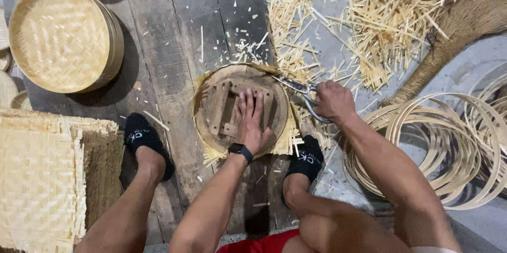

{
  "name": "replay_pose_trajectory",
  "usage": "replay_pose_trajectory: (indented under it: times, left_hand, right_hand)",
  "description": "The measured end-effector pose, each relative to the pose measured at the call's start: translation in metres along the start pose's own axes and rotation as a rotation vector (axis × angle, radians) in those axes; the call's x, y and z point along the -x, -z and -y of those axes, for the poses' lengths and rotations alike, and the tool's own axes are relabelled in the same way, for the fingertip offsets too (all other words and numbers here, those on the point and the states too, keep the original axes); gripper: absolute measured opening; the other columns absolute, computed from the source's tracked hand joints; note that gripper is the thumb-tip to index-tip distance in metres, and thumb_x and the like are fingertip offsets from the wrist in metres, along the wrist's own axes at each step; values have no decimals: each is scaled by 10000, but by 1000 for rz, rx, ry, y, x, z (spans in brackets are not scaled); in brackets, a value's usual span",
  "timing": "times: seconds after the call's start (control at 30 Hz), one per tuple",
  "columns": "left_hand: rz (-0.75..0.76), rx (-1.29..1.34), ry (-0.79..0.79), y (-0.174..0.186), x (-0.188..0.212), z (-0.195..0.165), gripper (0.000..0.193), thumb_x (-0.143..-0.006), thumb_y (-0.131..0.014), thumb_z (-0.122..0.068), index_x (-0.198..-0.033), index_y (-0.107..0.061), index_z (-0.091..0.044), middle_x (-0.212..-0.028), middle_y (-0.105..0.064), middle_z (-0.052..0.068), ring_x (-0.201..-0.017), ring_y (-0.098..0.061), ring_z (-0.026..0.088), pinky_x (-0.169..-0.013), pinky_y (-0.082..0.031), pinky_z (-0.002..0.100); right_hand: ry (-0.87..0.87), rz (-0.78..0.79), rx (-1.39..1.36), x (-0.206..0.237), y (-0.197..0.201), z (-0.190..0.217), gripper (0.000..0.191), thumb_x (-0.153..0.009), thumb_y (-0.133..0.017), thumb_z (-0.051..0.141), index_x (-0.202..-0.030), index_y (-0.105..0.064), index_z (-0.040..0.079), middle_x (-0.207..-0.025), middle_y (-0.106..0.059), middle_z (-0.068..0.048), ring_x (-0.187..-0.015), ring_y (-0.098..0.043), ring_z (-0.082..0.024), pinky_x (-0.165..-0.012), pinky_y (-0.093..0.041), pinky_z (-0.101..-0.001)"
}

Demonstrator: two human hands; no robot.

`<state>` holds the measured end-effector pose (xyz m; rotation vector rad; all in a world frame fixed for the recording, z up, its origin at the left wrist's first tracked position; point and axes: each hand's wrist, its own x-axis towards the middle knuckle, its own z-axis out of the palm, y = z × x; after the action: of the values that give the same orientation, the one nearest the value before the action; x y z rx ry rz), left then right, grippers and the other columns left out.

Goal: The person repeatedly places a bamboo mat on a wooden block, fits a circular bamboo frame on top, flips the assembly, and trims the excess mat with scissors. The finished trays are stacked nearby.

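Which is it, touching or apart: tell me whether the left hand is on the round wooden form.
Touching. The head view shows the left hand pressed flat, fingers spread, on the round wooden form, with no gap visible beneath the palm.

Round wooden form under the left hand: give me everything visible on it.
The round wooden form is a flat, weathered brown disc with a raised frame of wooden slats on top. It lies flat on the plank floor, over a woven bamboo sheet whose frayed edge sticks out around it. The left hand presses on it, palm down; scissors in the right hand meet its upper right edge.
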<state>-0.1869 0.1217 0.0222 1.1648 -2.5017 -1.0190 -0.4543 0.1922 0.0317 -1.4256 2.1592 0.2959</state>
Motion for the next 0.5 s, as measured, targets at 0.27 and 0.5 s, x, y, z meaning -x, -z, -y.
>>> replay_pose_trajectory:
  times: [0.27,0.5]
  left_hand:
    - [28,17,-9,7,3,4,1183,-671,-826,-120,-1640,-149,-138,-1705,-43,222,-1571,-5,461,-1236,-61,636]
    - [247,7,-113,22,13,14,1196,-620,-810,-51,-1632,-189,-202,-1718,-84,170,-1589,-28,404,-1276,-58,577]
  right_hand:
    - [56,-80,146,-29,14,38,415,-941,-588,398,-1104,-672,25,-1001,-637,-161,-894,-650,-260,-729,-565,-401]
    - [84,-54,94,-11,40,22,666,-871,-575,670,-1065,-669,40,-972,-634,-175,-872,-638,-279,-761,-573,-451]
